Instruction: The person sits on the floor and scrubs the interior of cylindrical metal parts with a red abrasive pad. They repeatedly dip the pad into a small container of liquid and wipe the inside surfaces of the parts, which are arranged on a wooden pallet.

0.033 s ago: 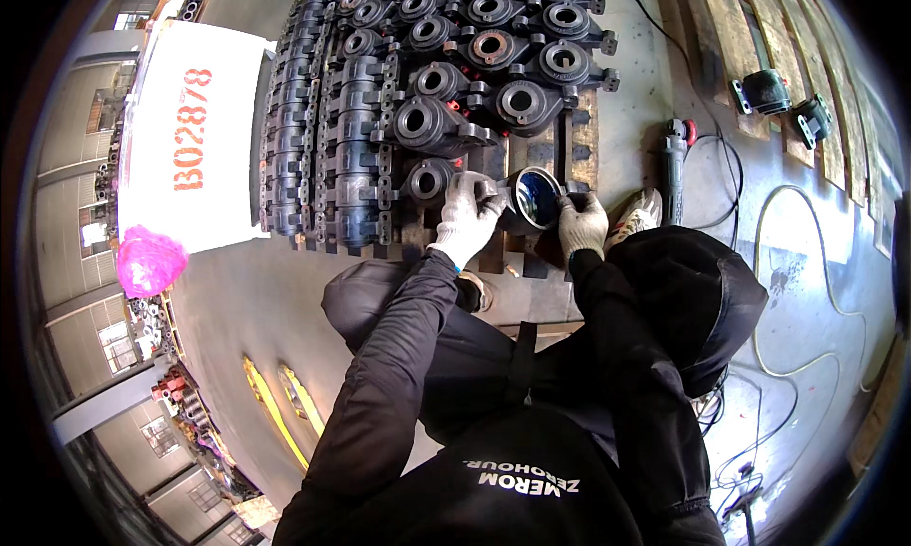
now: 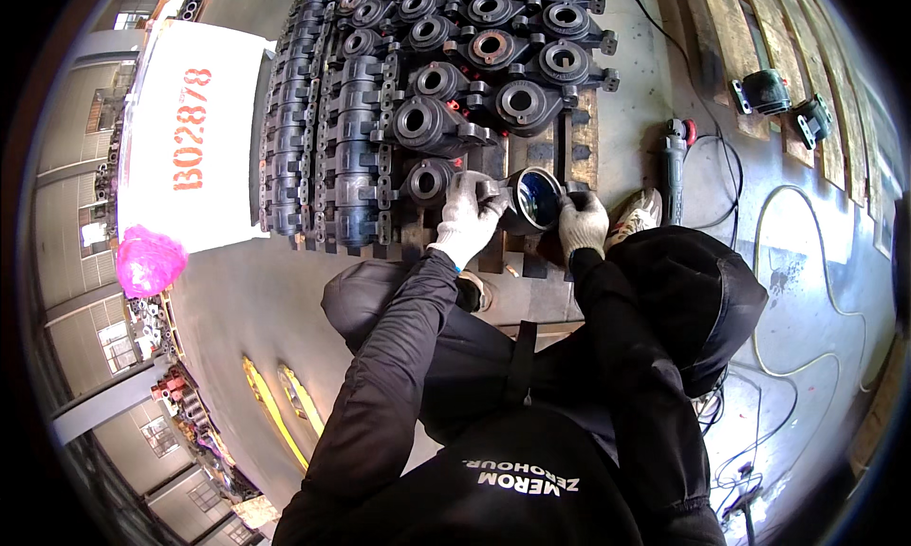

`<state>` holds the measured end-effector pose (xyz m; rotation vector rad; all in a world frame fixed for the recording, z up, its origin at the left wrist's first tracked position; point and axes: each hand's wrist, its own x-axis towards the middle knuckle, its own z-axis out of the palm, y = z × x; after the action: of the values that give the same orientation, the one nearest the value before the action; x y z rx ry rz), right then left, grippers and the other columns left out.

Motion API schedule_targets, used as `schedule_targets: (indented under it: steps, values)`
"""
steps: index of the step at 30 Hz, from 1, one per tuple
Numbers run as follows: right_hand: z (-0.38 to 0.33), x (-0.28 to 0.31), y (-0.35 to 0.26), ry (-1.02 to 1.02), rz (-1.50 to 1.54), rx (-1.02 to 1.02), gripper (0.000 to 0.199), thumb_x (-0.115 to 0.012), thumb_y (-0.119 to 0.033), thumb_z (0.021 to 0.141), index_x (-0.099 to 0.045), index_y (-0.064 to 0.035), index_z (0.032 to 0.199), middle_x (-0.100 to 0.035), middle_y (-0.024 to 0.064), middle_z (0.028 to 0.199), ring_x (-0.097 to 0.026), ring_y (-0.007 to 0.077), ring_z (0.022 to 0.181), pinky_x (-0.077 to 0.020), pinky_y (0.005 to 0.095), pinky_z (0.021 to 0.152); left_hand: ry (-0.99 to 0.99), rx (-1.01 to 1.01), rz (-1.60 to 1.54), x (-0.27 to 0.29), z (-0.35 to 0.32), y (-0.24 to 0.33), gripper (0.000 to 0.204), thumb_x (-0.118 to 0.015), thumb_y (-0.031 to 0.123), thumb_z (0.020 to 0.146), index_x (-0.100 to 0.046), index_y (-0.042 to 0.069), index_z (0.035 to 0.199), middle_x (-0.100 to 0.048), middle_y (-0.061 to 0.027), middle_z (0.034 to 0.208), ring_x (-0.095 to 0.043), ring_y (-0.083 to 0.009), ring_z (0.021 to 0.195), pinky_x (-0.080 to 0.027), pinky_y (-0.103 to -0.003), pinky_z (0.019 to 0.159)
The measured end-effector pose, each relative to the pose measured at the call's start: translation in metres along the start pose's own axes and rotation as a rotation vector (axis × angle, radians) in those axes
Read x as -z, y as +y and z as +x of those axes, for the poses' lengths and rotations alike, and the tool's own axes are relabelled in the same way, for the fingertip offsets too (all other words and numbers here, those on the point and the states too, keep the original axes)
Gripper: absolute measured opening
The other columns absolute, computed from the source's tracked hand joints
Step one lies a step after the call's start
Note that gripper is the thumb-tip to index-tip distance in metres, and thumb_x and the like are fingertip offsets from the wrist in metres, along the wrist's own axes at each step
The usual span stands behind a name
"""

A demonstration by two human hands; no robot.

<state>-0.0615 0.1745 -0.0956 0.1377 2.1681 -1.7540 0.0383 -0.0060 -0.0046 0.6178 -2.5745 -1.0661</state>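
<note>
A black cast metal housing with a wide round bore [image 2: 518, 222] sits at the near edge of the stacked parts, its shiny inside facing up toward me. My left hand [image 2: 469, 214], in a pale knit glove, is closed on the lug at the housing's left side. On its other side, my right hand [image 2: 583, 223], gloved alike, has its fingers closed at the right lug. Just left of my left hand lies another black housing [image 2: 428, 183] with a smaller bore. The housing's underside is hidden.
Rows of black housings [image 2: 522, 105] and ribbed cylinders [image 2: 359, 152] cover a wooden pallet [image 2: 585, 138]. An angle grinder [image 2: 675, 171] with a cord lies by my right shoe [image 2: 641, 216]. A white box [image 2: 228, 138] stands left; two black parts [image 2: 762, 92] rest on slats at right.
</note>
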Motion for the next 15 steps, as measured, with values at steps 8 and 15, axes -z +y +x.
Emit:
schedule_targets:
  steps: [8,15]
  values:
    - [0.026,0.005,-0.002,-0.132,0.033,-0.090,0.017,-0.074,-0.011,0.092,-0.075,-0.0006,0.105,-0.078,0.0100,0.094,-0.070,0.0160,0.086,-0.0545,0.0307,0.084,0.043,-0.056,0.025,-0.001,0.001,0.005,0.030,-0.077,0.018,0.090,-0.055,0.008,0.107,-0.054,-0.0090,0.097,-0.054,-0.0268,0.087,-0.049,-0.041,0.082]
    - [0.016,0.013,0.004,-0.166,0.156,-0.192,0.016,-0.074,-0.010,0.093,-0.074,0.0011,0.104,-0.076,0.0069,0.093,-0.068,0.0133,0.085,-0.0538,0.0288,0.082,0.088,0.032,0.077,-0.008,0.012,0.016,0.032,-0.081,0.020,0.084,-0.058,0.009,0.103,-0.060,-0.0132,0.098,-0.063,-0.0359,0.089,-0.052,-0.047,0.078]
